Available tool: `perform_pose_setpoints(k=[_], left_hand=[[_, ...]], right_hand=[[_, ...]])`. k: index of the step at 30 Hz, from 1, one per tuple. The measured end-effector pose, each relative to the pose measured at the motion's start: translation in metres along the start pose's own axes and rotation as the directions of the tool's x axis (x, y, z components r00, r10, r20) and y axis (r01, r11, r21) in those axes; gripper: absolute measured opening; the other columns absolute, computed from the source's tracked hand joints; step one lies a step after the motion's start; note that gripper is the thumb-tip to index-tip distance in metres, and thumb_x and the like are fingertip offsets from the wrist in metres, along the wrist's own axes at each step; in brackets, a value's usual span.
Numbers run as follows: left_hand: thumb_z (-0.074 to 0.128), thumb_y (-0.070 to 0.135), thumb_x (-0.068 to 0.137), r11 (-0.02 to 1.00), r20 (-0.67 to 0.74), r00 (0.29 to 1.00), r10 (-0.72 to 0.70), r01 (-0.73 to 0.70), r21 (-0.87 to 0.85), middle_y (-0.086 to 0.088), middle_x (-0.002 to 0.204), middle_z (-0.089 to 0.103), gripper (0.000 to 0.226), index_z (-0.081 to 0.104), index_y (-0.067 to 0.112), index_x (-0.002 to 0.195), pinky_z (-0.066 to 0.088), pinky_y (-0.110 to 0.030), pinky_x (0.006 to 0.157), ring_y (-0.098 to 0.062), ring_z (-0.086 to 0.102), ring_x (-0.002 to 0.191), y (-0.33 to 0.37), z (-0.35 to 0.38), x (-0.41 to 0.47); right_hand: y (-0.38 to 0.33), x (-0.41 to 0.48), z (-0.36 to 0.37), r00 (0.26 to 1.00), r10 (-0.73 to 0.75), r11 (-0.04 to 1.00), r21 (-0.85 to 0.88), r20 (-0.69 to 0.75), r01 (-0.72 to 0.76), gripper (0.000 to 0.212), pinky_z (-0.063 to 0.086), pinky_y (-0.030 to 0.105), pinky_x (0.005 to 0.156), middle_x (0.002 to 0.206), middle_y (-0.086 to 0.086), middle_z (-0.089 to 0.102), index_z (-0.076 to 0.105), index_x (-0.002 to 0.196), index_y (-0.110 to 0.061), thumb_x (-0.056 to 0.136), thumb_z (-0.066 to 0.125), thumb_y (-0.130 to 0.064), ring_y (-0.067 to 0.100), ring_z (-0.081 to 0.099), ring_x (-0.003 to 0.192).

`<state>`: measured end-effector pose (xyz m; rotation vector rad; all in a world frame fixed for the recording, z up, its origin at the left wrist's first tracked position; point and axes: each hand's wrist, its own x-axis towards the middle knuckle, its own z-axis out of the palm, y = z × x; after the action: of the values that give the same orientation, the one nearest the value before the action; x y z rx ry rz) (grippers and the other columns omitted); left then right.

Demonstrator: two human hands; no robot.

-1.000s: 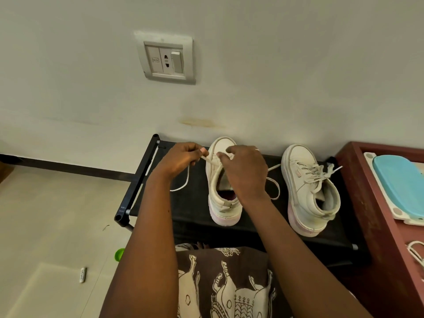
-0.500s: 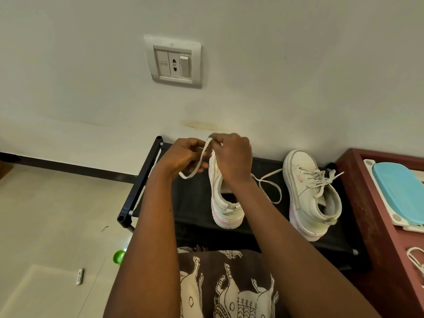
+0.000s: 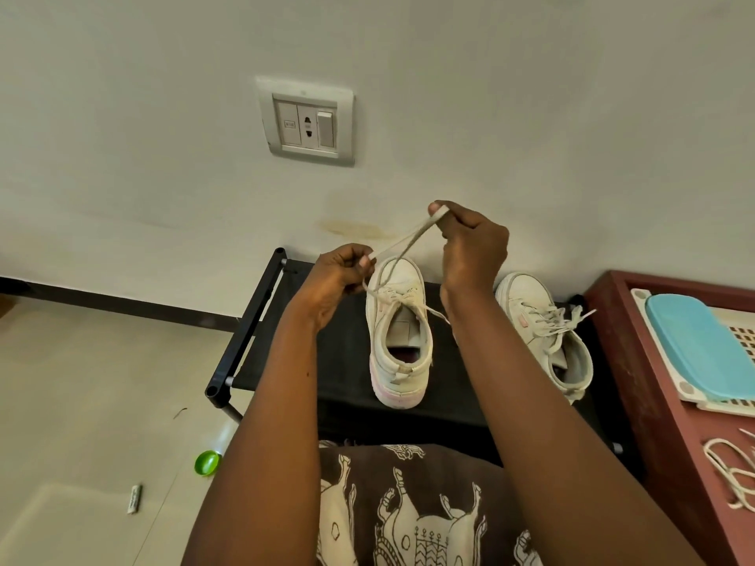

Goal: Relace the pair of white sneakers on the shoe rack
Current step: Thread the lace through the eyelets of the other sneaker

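Observation:
Two white sneakers stand on the black shoe rack (image 3: 343, 373), toes toward the wall. The left sneaker (image 3: 398, 332) has its lace (image 3: 404, 243) drawn up out of the top eyelets. My right hand (image 3: 470, 247) pinches the lace high above the toe. My left hand (image 3: 341, 275) pinches the same lace lower, just left of the toe, so a taut loop runs between them. The right sneaker (image 3: 543, 332) sits laced and tied, partly behind my right forearm.
A dark red cabinet (image 3: 649, 402) stands right of the rack, bearing a white tray (image 3: 670, 381) with a blue lid (image 3: 694, 345) and a loose lace (image 3: 731, 467). A green cap (image 3: 207, 462) and a small white tube (image 3: 135, 498) lie on the floor. A wall socket (image 3: 306, 122) is above.
Both hands have risen from the left sneaker's toe. My right hand has pulled the lace up and to the right, drawing it out taut from my left hand.

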<state>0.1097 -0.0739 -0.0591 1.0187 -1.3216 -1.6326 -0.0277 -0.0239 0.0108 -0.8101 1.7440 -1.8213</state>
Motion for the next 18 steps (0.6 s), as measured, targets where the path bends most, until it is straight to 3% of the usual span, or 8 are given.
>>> perform_pose_setpoints(k=[2,5,8,11,13,16,18], left_hand=[[0.045,-0.001,0.095,0.998,-0.010,0.999,-0.044,0.044,0.035,0.011,0.064,0.058,0.024,0.057,0.016,0.082,0.039,-0.020,0.056,-0.005,0.046,0.058,-0.006,-0.006,-0.001],[0.040,0.004,0.098,0.981,-0.011,0.991,-0.137,0.137,0.137,0.003,0.073,0.048,0.025,0.054,0.017,0.082,0.038,-0.021,0.056,-0.008,0.034,0.056,-0.017,-0.017,-0.004],[0.036,0.009,0.101,0.936,-0.025,0.969,-0.245,0.243,0.255,0.000,0.077,0.045,0.026,0.053,0.017,0.083,0.040,-0.020,0.055,-0.007,0.031,0.054,-0.028,-0.025,-0.007],[0.034,0.011,0.102,0.922,-0.080,0.952,-0.296,0.307,0.236,0.001,0.072,0.044,0.027,0.055,0.016,0.085,0.040,-0.021,0.055,-0.008,0.031,0.056,-0.035,-0.026,-0.008],[0.034,0.012,0.102,0.919,-0.121,0.940,-0.319,0.338,0.203,0.001,0.071,0.043,0.027,0.057,0.015,0.088,0.041,-0.022,0.056,-0.008,0.032,0.057,-0.038,-0.027,-0.008],[0.034,0.012,0.101,0.906,-0.173,0.919,-0.355,0.383,0.181,-0.002,0.076,0.042,0.027,0.057,0.016,0.088,0.043,-0.023,0.058,-0.010,0.037,0.062,-0.042,-0.027,-0.007],[0.034,0.012,0.101,0.887,-0.191,0.908,-0.372,0.409,0.214,-0.003,0.081,0.045,0.027,0.056,0.017,0.086,0.043,-0.023,0.059,-0.011,0.042,0.067,-0.043,-0.027,-0.006]], right_hand=[[-0.001,0.003,-0.005,0.998,0.039,0.998,0.044,-0.039,-0.037,0.009,0.047,0.030,0.074,0.061,-0.016,0.063,0.077,0.079,-0.020,0.078,0.073,-0.012,0.002,0.054,0.063],[-0.003,0.008,-0.013,0.995,0.057,0.996,0.066,-0.080,-0.051,0.022,0.048,0.033,0.076,0.064,-0.015,0.066,0.074,0.069,-0.027,0.078,0.070,-0.007,0.005,0.058,0.070],[-0.004,0.014,-0.021,0.989,0.083,0.990,0.127,-0.126,-0.067,0.010,0.048,0.034,0.076,0.062,-0.013,0.064,0.076,0.075,-0.020,0.074,0.076,-0.011,0.006,0.054,0.066],[-0.006,0.017,-0.030,0.986,0.080,0.987,0.151,-0.146,-0.058,0.007,0.048,0.035,0.075,0.061,-0.012,0.063,0.075,0.076,-0.017,0.073,0.077,-0.011,0.006,0.051,0.062],[-0.008,0.018,-0.035,0.988,0.083,0.985,0.164,-0.134,-0.060,0.009,0.050,0.032,0.072,0.066,-0.010,0.065,0.073,0.075,-0.017,0.074,0.076,-0.008,0.005,0.053,0.062],[-0.012,0.019,-0.040,0.992,0.095,0.979,0.190,-0.081,-0.079,0.012,0.046,0.022,0.055,0.070,-0.001,0.066,0.071,0.076,-0.013,0.075,0.074,-0.001,0.010,0.058,0.062],[-0.015,0.021,-0.041,0.994,0.095,0.970,0.229,-0.057,-0.080,0.013,0.049,0.021,0.054,0.073,0.006,0.067,0.069,0.077,-0.010,0.076,0.072,0.002,0.014,0.061,0.060]])
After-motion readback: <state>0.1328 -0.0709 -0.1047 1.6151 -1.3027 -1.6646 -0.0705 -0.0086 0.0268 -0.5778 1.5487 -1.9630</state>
